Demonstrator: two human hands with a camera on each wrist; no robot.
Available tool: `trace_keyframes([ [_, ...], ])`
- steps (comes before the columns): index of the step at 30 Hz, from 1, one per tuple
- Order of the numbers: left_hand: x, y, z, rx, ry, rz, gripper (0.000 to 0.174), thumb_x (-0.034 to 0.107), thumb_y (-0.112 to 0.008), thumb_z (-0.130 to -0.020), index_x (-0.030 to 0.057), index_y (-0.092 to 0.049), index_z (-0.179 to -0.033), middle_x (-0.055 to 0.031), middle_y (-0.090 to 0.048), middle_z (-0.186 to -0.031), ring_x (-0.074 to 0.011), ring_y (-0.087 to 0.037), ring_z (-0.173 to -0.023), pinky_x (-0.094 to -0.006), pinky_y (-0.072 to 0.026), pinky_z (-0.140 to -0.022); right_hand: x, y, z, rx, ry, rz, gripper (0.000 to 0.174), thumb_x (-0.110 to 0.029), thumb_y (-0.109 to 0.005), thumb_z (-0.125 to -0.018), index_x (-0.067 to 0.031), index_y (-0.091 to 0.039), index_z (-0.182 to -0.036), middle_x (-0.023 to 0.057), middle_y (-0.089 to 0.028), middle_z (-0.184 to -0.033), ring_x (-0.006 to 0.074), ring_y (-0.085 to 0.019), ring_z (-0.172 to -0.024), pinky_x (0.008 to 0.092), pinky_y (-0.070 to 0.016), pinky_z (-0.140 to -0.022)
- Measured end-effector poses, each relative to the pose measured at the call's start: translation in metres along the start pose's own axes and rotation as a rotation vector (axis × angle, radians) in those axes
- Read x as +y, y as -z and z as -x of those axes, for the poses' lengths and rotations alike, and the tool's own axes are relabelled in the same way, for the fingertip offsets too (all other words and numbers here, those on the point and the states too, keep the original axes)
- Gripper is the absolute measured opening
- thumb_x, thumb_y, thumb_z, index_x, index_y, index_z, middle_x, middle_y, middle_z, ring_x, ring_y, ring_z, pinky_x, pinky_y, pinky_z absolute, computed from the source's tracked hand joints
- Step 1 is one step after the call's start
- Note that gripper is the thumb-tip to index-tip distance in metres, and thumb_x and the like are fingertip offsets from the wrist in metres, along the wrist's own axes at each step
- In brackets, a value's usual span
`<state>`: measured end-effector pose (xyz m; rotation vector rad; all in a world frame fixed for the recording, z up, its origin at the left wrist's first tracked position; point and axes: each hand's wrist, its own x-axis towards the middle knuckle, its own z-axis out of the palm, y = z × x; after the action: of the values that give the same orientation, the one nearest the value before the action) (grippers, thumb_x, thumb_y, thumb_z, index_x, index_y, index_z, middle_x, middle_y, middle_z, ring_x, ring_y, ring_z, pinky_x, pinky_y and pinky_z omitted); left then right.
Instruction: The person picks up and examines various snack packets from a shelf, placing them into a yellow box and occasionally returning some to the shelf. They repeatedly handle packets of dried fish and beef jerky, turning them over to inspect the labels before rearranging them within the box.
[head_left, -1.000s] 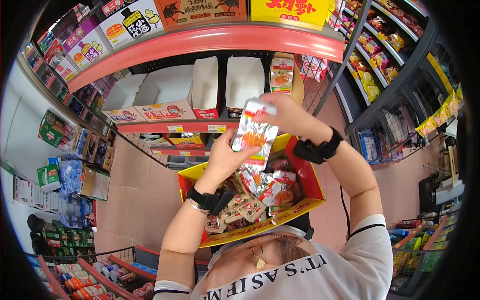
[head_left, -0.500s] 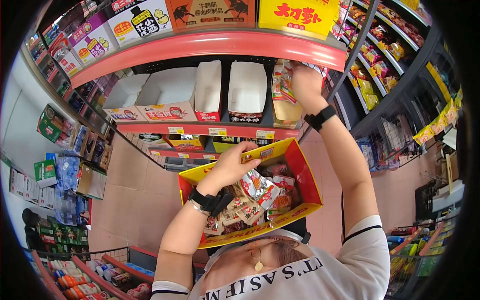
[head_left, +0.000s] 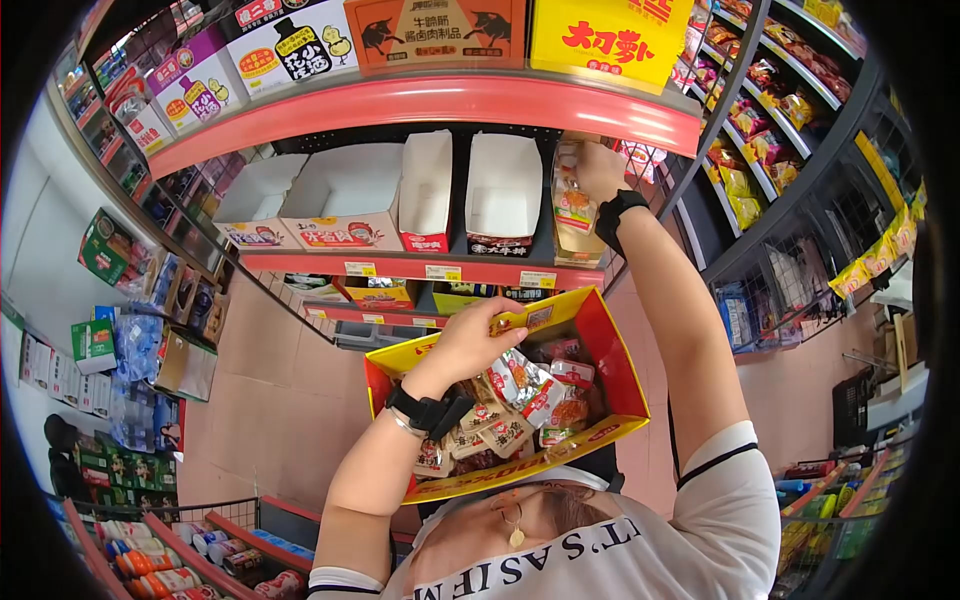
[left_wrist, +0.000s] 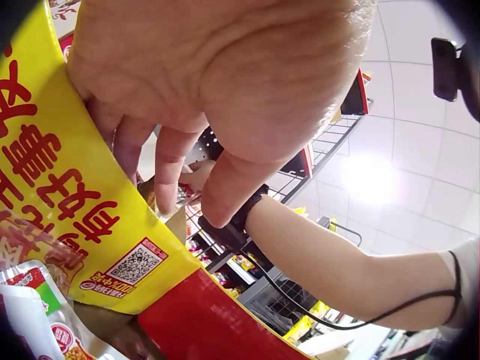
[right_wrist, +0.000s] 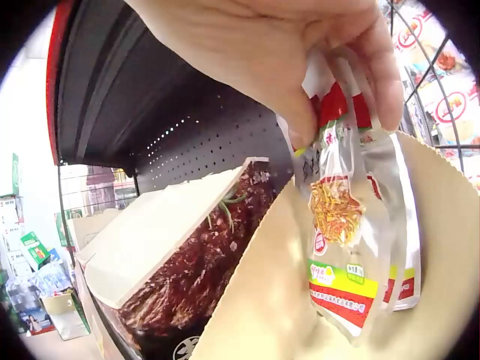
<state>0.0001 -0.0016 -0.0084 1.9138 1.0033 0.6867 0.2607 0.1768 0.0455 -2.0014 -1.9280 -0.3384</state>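
Note:
My right hand point(head_left: 600, 172) reaches into a tan cardboard box point(head_left: 578, 240) at the right end of the shelf. In the right wrist view its thumb and fingers pinch the tops of several silvery snack packets point(right_wrist: 341, 225), which hang upright inside that box. A yellow and red carton point(head_left: 625, 365) sits in front of my body, tilted, with its mouth up. My left hand point(head_left: 470, 340) holds its far wall, the fingers hooked over the rim. Inside lie beige packets point(head_left: 485, 430) and silver-and-red packets point(head_left: 565, 415), loosely heaped.
Left of the tan box stand several open white-lined boxes point(head_left: 345, 195) on the same shelf. A red shelf edge point(head_left: 430, 110) runs above, carrying more cartons. Wire mesh point(right_wrist: 431, 60) borders the shelf's right end. Racks of bagged snacks point(head_left: 745, 150) stand beyond.
My right hand has gone from holding a packet over the yellow carton to the tan box on the shelf, now gripping packets there. The left hand has gone from the packet to the carton's rim.

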Motion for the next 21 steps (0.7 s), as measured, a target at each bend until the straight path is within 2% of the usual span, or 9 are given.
trace_keyframes([
  [4, 0.005, 0.002, 0.001, 0.009, 0.003, -0.023, 0.033, 0.021, -0.065, -0.082, 0.0032, -0.056, -0.109, -0.0099, -0.061, -0.103, -0.018, -0.059, -0.095, -0.0297, -0.0449, -0.084, -0.005, 0.005, -0.002, 0.007, -0.059, -0.009, 0.02, -0.023, -0.062, -0.073, -0.0054, -0.068, -0.078, 0.014, -0.067, -0.084, 0.0315, -0.064, -0.082, 0.0453, -0.0482, -0.073],
  [6, 0.006, 0.002, 0.0, -0.007, 0.022, -0.019, 0.033, 0.021, -0.065, -0.082, 0.0034, -0.057, -0.108, -0.0106, -0.061, -0.105, -0.0204, -0.058, -0.098, -0.0306, -0.044, -0.086, -0.007, 0.015, -0.002, -0.106, 0.055, 0.189, 0.021, -0.008, -0.049, -0.077, -0.0067, -0.064, -0.091, 0.0157, -0.065, -0.092, 0.0324, -0.062, -0.09, 0.0457, -0.046, -0.076],
  [7, 0.006, 0.002, 0.0, -0.008, 0.023, -0.018, 0.033, 0.021, -0.065, -0.082, 0.0034, -0.057, -0.108, -0.0106, -0.061, -0.105, -0.0204, -0.058, -0.098, -0.0306, -0.044, -0.086, -0.006, 0.012, -0.002, -0.108, 0.055, 0.19, 0.021, -0.008, -0.049, -0.077, -0.0067, -0.064, -0.091, 0.0157, -0.065, -0.092, 0.0324, -0.062, -0.09, 0.0457, -0.046, -0.076],
  [9, 0.006, 0.002, 0.0, -0.004, 0.02, -0.026, 0.034, 0.021, -0.065, -0.081, 0.0035, -0.056, -0.109, -0.0107, -0.061, -0.105, -0.0205, -0.058, -0.097, -0.0308, -0.0438, -0.086, -0.006, 0.0, -0.006, 0.156, 0.199, 0.205, 0.022, -0.011, -0.049, -0.077, -0.0091, -0.064, -0.092, 0.0134, -0.064, -0.097, 0.028, -0.06, -0.098, 0.047, -0.0407, -0.083],
  [12, 0.007, 0.002, 0.001, -0.003, 0.008, -0.031, 0.033, 0.021, -0.065, -0.082, 0.0035, -0.057, -0.109, -0.0102, -0.061, -0.104, -0.0176, -0.058, -0.097, -0.0301, -0.0455, -0.083, -0.012, -0.017, -0.016, 0.181, 0.088, 0.236, 0.02, -0.012, -0.052, -0.077, -0.0084, -0.064, -0.093, 0.0117, -0.063, -0.098, 0.0254, -0.057, -0.102, 0.0484, -0.0353, -0.088],
  [16, 0.005, 0.003, 0.001, -0.015, 0.02, -0.008, 0.031, 0.017, -0.063, -0.084, 0.0029, -0.056, -0.11, -0.0096, -0.061, -0.101, -0.0129, -0.058, -0.094, -0.0288, -0.0472, -0.077, -0.013, -0.025, -0.015, 0.339, 0.031, 0.313, 0.02, -0.015, -0.054, -0.077, -0.0079, -0.063, -0.094, 0.0103, -0.064, -0.095, 0.024, -0.057, -0.1, 0.0484, -0.0377, -0.085],
  [18, 0.004, 0.003, 0.0, -0.017, 0.051, 0.048, 0.029, 0.012, -0.059, -0.086, 0.0036, -0.053, -0.114, -0.0077, -0.059, -0.103, -0.0109, -0.056, -0.092, -0.0274, -0.0482, -0.072, -0.012, -0.017, -0.012, 0.537, 0.103, 0.409, 0.017, -0.018, -0.055, -0.077, -0.0077, -0.062, -0.09, 0.0101, -0.064, -0.093, 0.0252, -0.06, -0.093, 0.0459, -0.0436, -0.078],
  [19, 0.001, 0.002, -0.001, -0.02, 0.057, 0.052, 0.029, 0.012, -0.059, -0.086, 0.0036, -0.053, -0.114, -0.0077, -0.059, -0.103, -0.0109, -0.056, -0.092, -0.0274, -0.0482, -0.072, -0.016, -0.007, -0.008, 0.529, 0.105, 0.409, 0.017, -0.018, -0.055, -0.077, -0.0077, -0.062, -0.09, 0.0101, -0.064, -0.093, 0.0252, -0.06, -0.093, 0.0459, -0.0436, -0.078],
  [21, -0.007, 0.0, -0.004, 0.074, 0.13, 0.277, 0.029, 0.007, -0.054, -0.087, 0.0036, -0.051, -0.116, -0.0069, -0.057, -0.107, -0.0133, -0.055, -0.094, -0.0275, -0.0472, -0.077, -0.026, 0.013, 0.006, 0.041, 0.143, 0.172, 0.014, -0.018, -0.055, -0.078, -0.007, -0.061, -0.085, 0.0114, -0.064, -0.089, 0.0264, -0.062, -0.084, 0.0422, -0.0484, -0.068],
])
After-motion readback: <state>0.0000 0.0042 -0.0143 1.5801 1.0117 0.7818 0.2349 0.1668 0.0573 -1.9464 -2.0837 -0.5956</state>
